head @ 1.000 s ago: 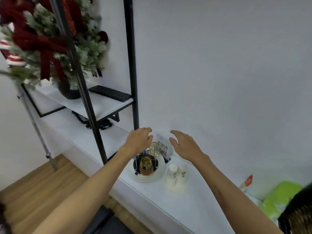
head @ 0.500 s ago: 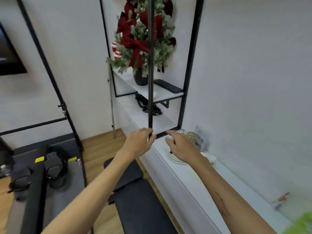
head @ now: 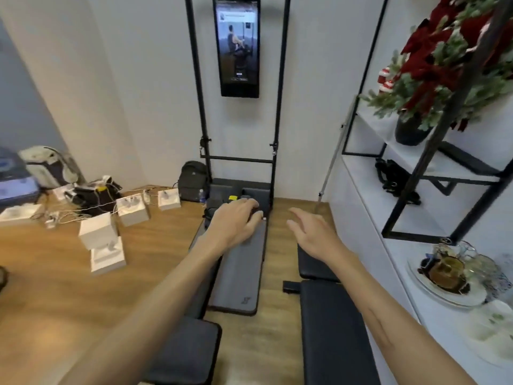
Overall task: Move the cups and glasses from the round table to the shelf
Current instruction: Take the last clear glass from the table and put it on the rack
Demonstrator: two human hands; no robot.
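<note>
Both hands are empty and held out over the floor. The left hand [head: 236, 220] has its fingers [head: 251, 204] loosely bent and a little apart, holding nothing; the right hand [head: 313, 232] has its fingers [head: 295, 215] straight and slightly spread.

The task's things visible here, several glasses [head: 455, 266] crowded on a white plate [head: 449, 297], one holding an amber liquid, already stand on the low white shelf [head: 410, 276]. They lie to the right of the right hand and nearer to the person, so the right hand is the nearer one. Small white cups [head: 494, 326], blurred, stand just beside the plate, closer to the camera.

The round table is not in view, so I judge that the person must turn to find more cups.

Below the arms are black padded benches [head: 330, 323] and a grey mat [head: 238, 273]. Farther left, white boxes [head: 97, 232] and cables lie on the wooden floor. On the upper shelf stands a red and green plant [head: 444, 65]. At the far wall, a screen [head: 238, 45] hangs between black poles.
</note>
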